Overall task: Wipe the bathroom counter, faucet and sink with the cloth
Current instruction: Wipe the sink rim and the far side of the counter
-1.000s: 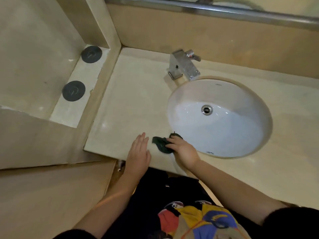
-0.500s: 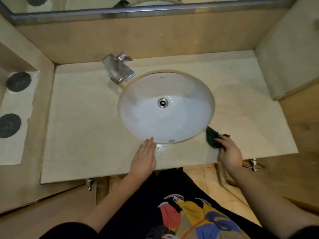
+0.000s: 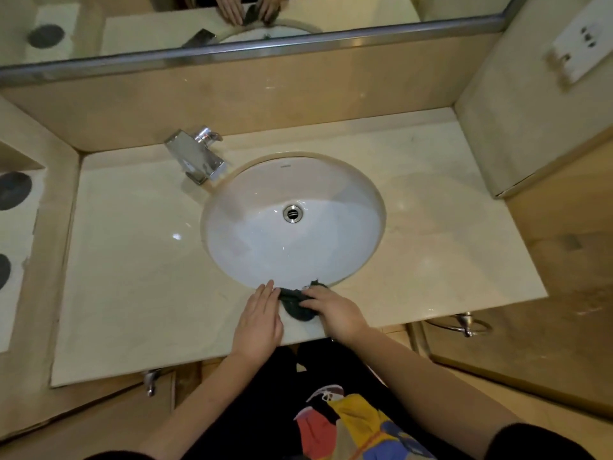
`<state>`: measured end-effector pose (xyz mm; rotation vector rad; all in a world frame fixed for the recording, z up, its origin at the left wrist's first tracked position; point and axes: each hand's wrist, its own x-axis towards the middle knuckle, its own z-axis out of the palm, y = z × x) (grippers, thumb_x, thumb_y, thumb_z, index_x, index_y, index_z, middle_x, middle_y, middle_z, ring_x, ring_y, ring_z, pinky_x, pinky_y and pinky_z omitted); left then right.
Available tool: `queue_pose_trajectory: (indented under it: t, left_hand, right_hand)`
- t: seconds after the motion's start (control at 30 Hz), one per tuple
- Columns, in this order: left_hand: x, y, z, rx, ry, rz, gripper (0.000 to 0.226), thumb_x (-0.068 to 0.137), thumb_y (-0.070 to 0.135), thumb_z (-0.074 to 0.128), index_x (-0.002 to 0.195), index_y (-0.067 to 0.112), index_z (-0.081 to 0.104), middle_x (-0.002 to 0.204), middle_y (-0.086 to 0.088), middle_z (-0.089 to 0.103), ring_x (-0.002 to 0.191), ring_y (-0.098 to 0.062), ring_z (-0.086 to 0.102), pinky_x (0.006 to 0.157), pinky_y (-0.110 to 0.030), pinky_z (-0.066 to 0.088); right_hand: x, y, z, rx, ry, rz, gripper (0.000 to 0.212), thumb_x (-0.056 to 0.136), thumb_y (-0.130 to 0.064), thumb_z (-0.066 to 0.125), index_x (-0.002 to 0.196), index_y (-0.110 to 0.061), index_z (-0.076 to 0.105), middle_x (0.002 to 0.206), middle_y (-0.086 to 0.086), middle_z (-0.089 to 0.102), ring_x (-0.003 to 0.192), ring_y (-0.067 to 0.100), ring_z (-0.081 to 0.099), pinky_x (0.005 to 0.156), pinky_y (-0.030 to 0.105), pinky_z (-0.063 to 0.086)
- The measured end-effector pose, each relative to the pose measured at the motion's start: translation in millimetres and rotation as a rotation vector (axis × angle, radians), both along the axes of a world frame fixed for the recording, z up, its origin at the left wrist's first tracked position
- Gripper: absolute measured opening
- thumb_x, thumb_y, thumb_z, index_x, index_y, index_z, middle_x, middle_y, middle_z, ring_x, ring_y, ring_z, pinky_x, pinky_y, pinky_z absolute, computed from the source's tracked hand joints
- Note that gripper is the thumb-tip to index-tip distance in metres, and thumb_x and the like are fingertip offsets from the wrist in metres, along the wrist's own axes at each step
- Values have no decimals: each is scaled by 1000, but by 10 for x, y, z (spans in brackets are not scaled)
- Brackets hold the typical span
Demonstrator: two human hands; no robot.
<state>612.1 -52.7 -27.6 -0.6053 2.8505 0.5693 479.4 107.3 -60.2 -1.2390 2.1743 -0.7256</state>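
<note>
A cream stone counter (image 3: 139, 280) holds an oval white sink (image 3: 262, 240) with a metal drain (image 3: 292, 213). A chrome faucet (image 3: 199, 157) stands at the sink's back left. A dark green cloth (image 3: 296, 304) lies bunched on the counter's front strip, just below the sink rim. My right hand (image 3: 335, 314) grips the cloth from the right, fingers curled on it. My left hand (image 3: 258, 322) lies flat on the counter with straight fingers, its fingertips beside the cloth's left edge.
A mirror (image 3: 232, 24) with a metal frame runs along the back wall. A side wall with a white socket plate (image 3: 583, 44) closes the right end. Dark round discs (image 3: 13, 190) sit on a ledge at the left. A towel ring (image 3: 464, 325) hangs under the counter's right front.
My right hand has dragged the cloth left along the front strip, from the sink's right side to beside my left hand. The camera view has also shifted.
</note>
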Motion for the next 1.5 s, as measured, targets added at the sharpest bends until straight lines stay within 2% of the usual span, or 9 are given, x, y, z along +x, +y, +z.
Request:
queue_pose_trajectory:
  t: [0.1,0.27,0.5,0.57,0.67,0.83,0.97,1.1,1.5]
  left_hand:
    - [-24,22,-7,-6,-23,16,57,80,21,32,127,1,57,138,-16,52,128,-31,49,108,-43,36]
    - [-90,121,-26,9,-39,32,55,80,20,33,126,0,57,137,-17,52,127,-33,50,107,-45,37]
    - [-100,181,26,-23,-64,138,59,81,23,29,130,3,55,143,-14,47,133,-30,44,111,-39,31]
    - [-104,188,20,-19,-77,177,60,80,23,29,130,3,55,143,-15,47,132,-30,44,113,-36,29]
    - [-144,208,20,2,-95,201,59,77,20,32,127,2,57,140,-16,50,128,-32,49,112,-31,22]
    - [-309,180,85,19,-63,252,56,80,21,31,126,2,57,139,-16,51,127,-32,50,111,-30,21]
    - [-379,84,155,5,-38,288,57,80,22,31,127,2,56,141,-15,49,129,-32,47,110,-32,22]
    - [-363,-26,203,-8,-33,345,59,81,25,30,131,3,53,145,-14,45,133,-30,43,112,-29,20]
    - [-474,-467,178,-30,-13,457,57,85,26,29,134,5,50,147,-12,41,137,-27,37,114,-33,25]
  right_hand:
    - [-448,437,20,-13,56,-244,46,79,6,58,116,-19,68,134,3,56,126,23,50,109,37,37]
    - [-1334,921,53,131,200,-487,47,82,10,57,121,-14,66,137,6,54,127,27,49,108,27,30]
    - [-1957,683,141,168,141,-759,52,89,6,44,135,-17,53,150,2,37,135,22,38,111,31,30]
    - [-1915,516,124,153,150,-740,54,88,8,43,135,-16,53,151,2,37,139,23,33,112,34,31]
    - [-1747,317,108,123,169,-599,50,87,8,46,129,-14,59,147,3,43,141,22,30,111,29,27]
    - [-1813,342,148,127,247,-205,44,81,10,54,118,-11,66,133,5,57,129,23,47,101,19,26]
    - [-2408,356,152,158,241,-407,46,83,8,52,122,-13,64,138,6,53,126,27,49,104,27,34]
    - [-2788,94,219,203,174,-599,52,88,6,43,136,-13,53,148,5,42,129,29,45,109,34,33]
    - [-3095,-1037,148,203,186,-401,56,89,3,45,143,-14,42,152,7,31,123,34,47,101,39,41]
